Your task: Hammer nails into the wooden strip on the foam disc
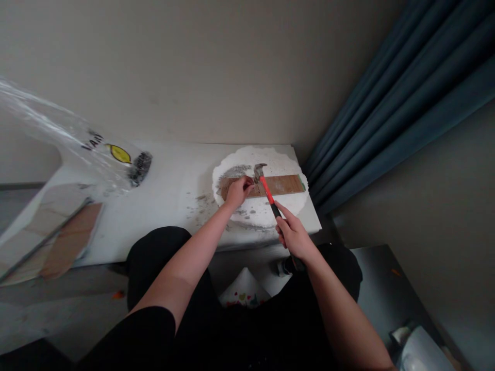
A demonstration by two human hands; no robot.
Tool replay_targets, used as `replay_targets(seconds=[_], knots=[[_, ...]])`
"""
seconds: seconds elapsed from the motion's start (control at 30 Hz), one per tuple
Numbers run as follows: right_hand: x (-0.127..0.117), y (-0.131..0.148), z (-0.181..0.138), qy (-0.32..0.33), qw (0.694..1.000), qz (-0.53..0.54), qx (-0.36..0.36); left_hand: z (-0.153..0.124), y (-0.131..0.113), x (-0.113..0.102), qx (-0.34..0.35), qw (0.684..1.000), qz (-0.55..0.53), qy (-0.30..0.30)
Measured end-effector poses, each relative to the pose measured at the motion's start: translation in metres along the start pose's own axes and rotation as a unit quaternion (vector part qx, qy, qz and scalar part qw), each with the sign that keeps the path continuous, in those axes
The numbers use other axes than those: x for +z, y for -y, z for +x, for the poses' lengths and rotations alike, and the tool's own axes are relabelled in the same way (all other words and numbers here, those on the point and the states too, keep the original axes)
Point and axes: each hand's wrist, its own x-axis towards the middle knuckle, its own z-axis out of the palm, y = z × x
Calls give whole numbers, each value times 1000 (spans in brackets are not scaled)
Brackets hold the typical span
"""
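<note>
Hammer (268,189) with a red shaft and black grip lies slanted over the wooden plank (284,184), its metal head touching the plank's upper edge near the plank's left half. The right hand (294,235) is clamped round the black grip, just below and to the right of the plank. The left hand (238,190) rests on the plank's left end with fingers pinched together; what they pinch is too small to tell. The plank lies flat across a white round foam slab (259,211), which carries a grey crumbled patch above the plank's left end. Grey crumbs are scattered left of the plank on the white surface (174,196). Far left of the plank lies a clear plastic bag (77,144) with a yellow label.
</note>
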Motion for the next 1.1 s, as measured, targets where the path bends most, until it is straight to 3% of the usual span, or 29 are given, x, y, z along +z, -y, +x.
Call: replay_targets(seconds=[0.37,0.8,0.97,1.1], knots=[[1,11,-3,-4,1000,11,-22,6,2,3,18,999,-36,18],[0,4,0,2,999,9,-42,12,3,-7,-40,995,-93,-1],[1,-2,2,11,1000,3,-17,12,7,-9,-83,993,-62,-62],[0,2,0,-3,998,-3,-55,10,10,-5,-63,995,-69,-41]])
